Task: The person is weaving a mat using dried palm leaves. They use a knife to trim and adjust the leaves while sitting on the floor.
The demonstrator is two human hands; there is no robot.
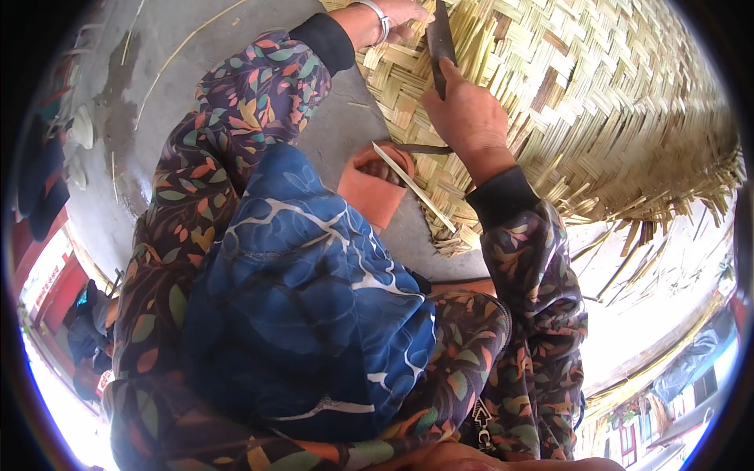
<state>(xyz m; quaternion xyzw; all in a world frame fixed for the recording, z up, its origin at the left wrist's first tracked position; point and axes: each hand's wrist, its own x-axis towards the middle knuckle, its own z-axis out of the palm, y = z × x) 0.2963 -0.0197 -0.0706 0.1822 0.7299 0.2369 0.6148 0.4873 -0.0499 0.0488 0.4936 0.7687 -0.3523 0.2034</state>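
Note:
My right hand (467,118) is wrapped round a dark, flat, knife-like blade (441,51), its forefinger stretched along it. The blade points away over a mat woven from pale split strips (581,86). At the top edge of the picture my left hand (393,20), with a silvery bangle (382,22) on the wrist, is closed at the mat's far left border, beside the blade. What its fingertips pinch is too small to make out. A loose pale strip (416,188) slants across an orange-brown slipper (373,192) on my foot, just below the right wrist.
Grey concrete floor (330,118) lies left of the mat, with a long thin strip (169,59) on it. Frayed strip ends (644,228) stick out along the mat's near right edge. Blue patterned cloth (306,314) covers my lap. Another person (90,326) is at the far left.

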